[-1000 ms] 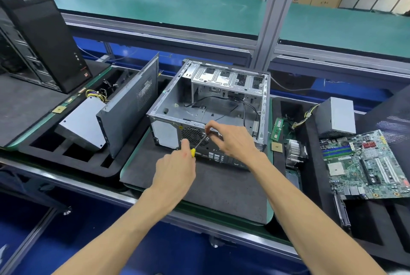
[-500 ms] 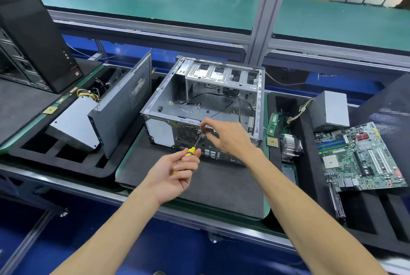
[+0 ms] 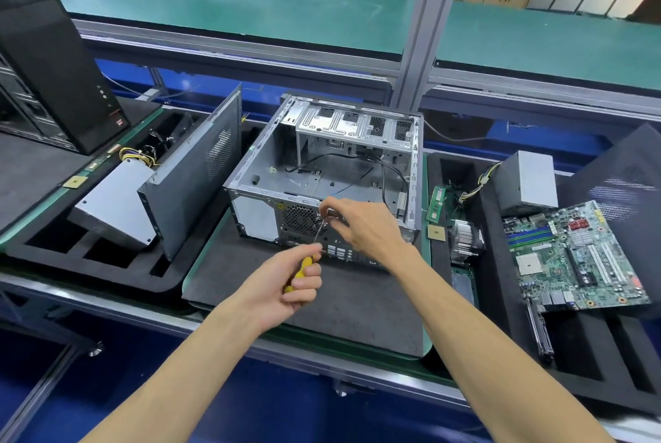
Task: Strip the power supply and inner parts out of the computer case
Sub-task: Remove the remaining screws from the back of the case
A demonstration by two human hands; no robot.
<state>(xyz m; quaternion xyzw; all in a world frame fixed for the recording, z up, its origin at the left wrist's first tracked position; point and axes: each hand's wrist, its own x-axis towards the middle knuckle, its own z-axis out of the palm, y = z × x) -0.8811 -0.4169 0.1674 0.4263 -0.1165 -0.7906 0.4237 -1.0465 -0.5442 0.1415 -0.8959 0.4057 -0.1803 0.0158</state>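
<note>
Computer case (image 3: pixel 323 170), lying open on the mat just beyond both hands, is at rear-panel fastener removal: left hand (image 3: pixel 286 285) grips the screwdriver (image 3: pixel 304 265), right hand (image 3: pixel 361 224) apparently pinches at its tip, so the next move calls for steady turning.

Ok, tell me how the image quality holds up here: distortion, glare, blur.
Head view: wide-angle bending curves the green conveyor and bench rails at the edges; even overhead light, with bright sheen on the computer case drive cage; left hand and screwdriver fairly sharp, background boxes soft.
</note>
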